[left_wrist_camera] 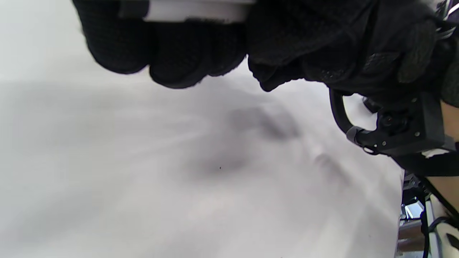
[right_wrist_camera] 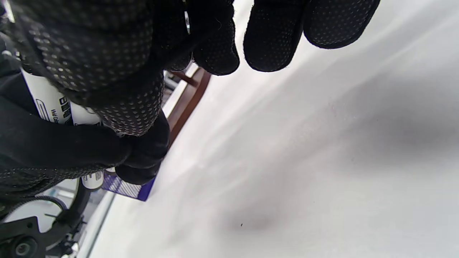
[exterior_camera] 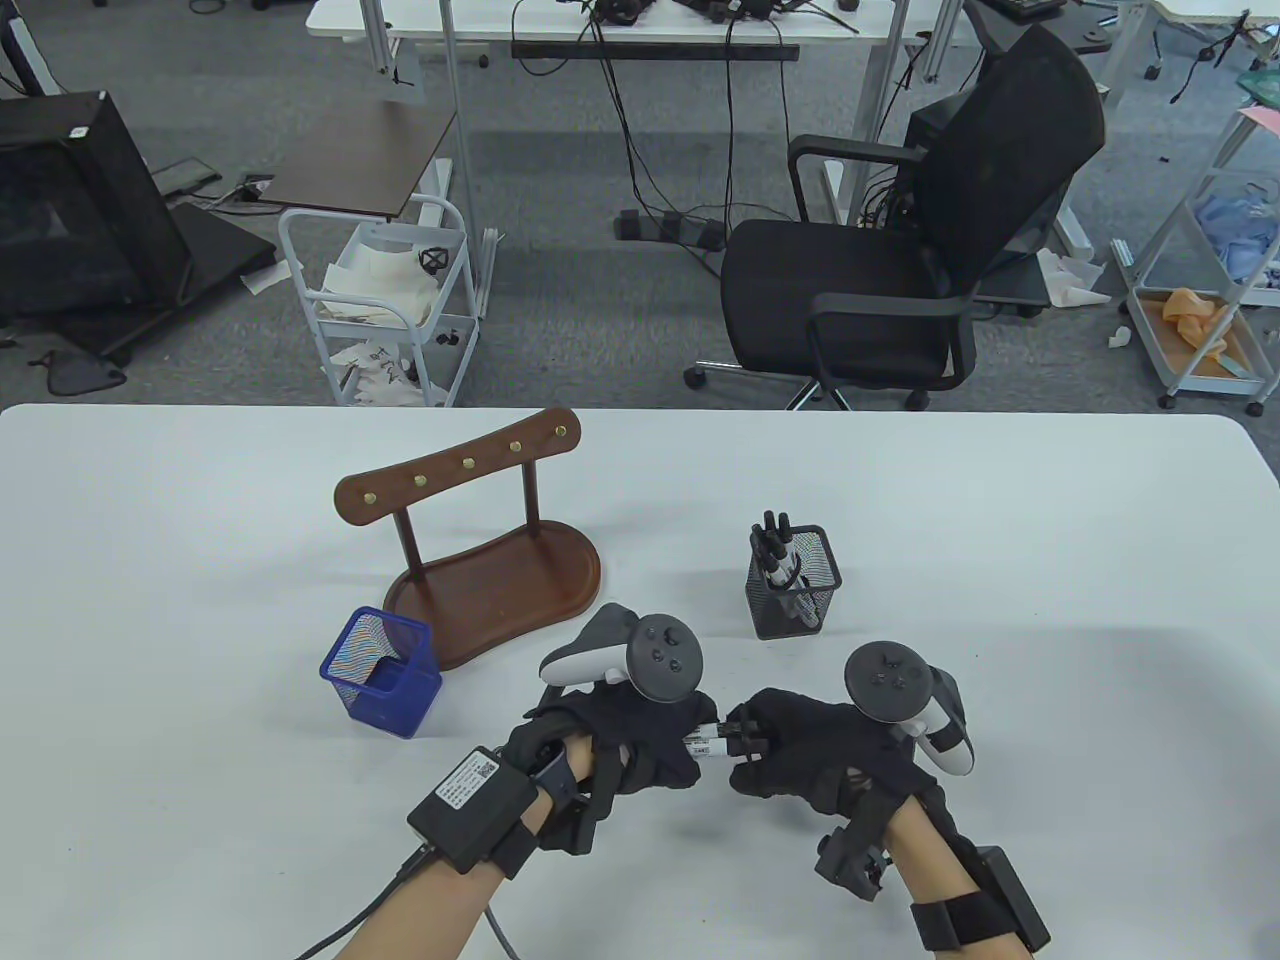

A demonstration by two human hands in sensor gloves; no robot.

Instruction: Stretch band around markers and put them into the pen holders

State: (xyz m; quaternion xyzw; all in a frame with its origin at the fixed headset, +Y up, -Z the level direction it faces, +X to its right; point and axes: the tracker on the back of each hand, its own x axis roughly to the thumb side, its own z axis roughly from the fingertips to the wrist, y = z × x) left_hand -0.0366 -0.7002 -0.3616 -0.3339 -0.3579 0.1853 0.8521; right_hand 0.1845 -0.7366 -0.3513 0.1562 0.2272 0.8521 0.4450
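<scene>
Both gloved hands meet just above the table's front middle, holding a small bundle of white markers with black caps between them. My left hand grips the barrels; the white barrels show above its curled fingers. My right hand curls round the capped ends, and printed white barrels show beside its thumb. No band can be made out. A black mesh pen holder with several markers in it stands behind the hands. An empty blue mesh pen holder stands to the left.
A brown wooden rack with a row of brass pegs stands behind the blue holder. The white table stretches wide on both sides. Beyond its far edge are a black office chair and a white cart.
</scene>
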